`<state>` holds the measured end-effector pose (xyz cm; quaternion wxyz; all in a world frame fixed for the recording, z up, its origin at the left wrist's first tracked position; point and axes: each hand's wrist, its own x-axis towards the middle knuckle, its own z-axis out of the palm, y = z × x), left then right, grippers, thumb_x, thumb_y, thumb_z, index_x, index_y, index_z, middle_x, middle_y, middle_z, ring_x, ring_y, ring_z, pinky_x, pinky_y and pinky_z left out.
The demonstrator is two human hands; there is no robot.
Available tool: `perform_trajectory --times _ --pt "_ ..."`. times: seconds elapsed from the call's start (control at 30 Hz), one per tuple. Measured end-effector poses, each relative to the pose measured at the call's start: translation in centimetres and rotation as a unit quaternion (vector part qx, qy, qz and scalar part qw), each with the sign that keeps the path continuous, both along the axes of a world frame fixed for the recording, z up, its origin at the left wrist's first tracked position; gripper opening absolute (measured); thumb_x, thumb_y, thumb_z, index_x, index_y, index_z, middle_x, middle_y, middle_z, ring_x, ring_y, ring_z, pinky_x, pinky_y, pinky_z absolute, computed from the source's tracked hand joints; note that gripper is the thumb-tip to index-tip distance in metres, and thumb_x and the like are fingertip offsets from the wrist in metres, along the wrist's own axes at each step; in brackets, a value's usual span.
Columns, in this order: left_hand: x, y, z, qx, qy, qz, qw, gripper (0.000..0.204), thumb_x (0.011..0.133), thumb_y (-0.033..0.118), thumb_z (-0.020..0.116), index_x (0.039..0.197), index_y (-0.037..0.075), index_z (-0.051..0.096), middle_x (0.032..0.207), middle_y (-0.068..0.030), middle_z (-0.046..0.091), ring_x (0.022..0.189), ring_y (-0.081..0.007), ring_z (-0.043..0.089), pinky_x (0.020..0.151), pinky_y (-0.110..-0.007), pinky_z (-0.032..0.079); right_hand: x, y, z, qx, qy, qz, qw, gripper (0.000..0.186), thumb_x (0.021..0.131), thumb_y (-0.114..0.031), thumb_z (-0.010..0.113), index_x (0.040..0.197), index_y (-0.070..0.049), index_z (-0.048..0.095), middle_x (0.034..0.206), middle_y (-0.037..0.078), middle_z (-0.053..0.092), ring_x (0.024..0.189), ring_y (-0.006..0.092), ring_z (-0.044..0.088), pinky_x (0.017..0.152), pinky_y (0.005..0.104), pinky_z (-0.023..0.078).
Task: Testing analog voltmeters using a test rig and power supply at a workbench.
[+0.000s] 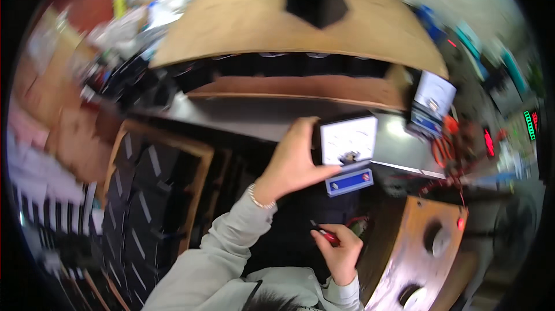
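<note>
My left hand [295,160] is closed on the left side of an analog meter [350,134], its thumb across the front lower corner. The meter has a white dial in a dark case, and at its lower end is a blue strip with a screw terminal near each end. Below and to the right, near my body, my right hand [341,250] pinches a small screwdriver [330,237] with a red handle and a thin dark shaft. Its tip points up and left, apart from the meter. A second similar meter [432,100] stands tilted at the right on the bench.
A wooden tray [198,181] with rows of dark units lies at left. Ahead rises a wooden shelf [243,22] with dark items underneath. At right are a wooden box [413,253] with two round knobs, orange wires [444,149] and a lit red display [489,141].
</note>
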<state>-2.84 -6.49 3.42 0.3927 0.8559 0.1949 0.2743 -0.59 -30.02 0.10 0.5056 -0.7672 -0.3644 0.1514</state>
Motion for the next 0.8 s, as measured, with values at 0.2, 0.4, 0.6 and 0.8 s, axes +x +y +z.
perform_trajectory --times 0.2,0.4,0.6,0.8 --pt "-17.0 0.0 8.3 0.328 0.018 0.155 0.932 0.081 0.061 0.002 0.084 0.134 0.003 0.049 0.140 -0.0288 0.045 0.139 -0.0494 0.041 0.114 -0.052 0.038 2.1 -0.5 -2.0 -0.065 -0.040 0.004 0.997 0.019 0.075 0.000 0.083 0.091 0.002 0.074 0.082 0.014 0.070 0.069 0.0250 0.065 0.066 0.0331 0.051" --pt "-39.3 3.1 14.1 0.386 0.147 0.433 0.801 0.087 0.088 -0.013 0.065 0.160 0.008 0.023 0.125 -0.0168 0.065 0.114 -0.0200 0.066 0.088 -0.030 0.056 5.3 -0.5 -5.9 -0.107 -0.135 0.073 0.982 0.014 0.085 -0.001 0.078 0.094 0.004 0.069 0.079 0.011 0.069 0.068 0.0120 0.061 0.064 0.0267 0.051" --pt "-56.4 10.3 13.1 0.392 0.444 0.358 0.722 0.059 0.074 -0.010 0.063 0.131 0.005 0.052 0.116 -0.0214 0.064 0.108 -0.0412 0.062 0.091 -0.043 0.050 3.9 1.5 -3.7 -0.093 -0.126 0.095 0.983 0.013 0.086 -0.002 0.077 0.095 0.004 0.069 0.078 0.011 0.068 0.066 0.0132 0.059 0.063 0.0275 0.050" --pt "-61.6 12.2 6.7 0.266 0.433 0.337 0.792 0.031 0.068 -0.014 0.059 0.096 0.000 0.063 0.089 -0.0229 0.066 0.095 -0.0419 0.064 0.084 -0.044 0.051 2.4 1.3 -4.2 -0.108 -0.144 0.093 0.979 0.013 0.086 -0.002 0.076 0.095 0.004 0.069 0.077 0.011 0.067 0.065 0.0145 0.057 0.063 0.0281 0.049"
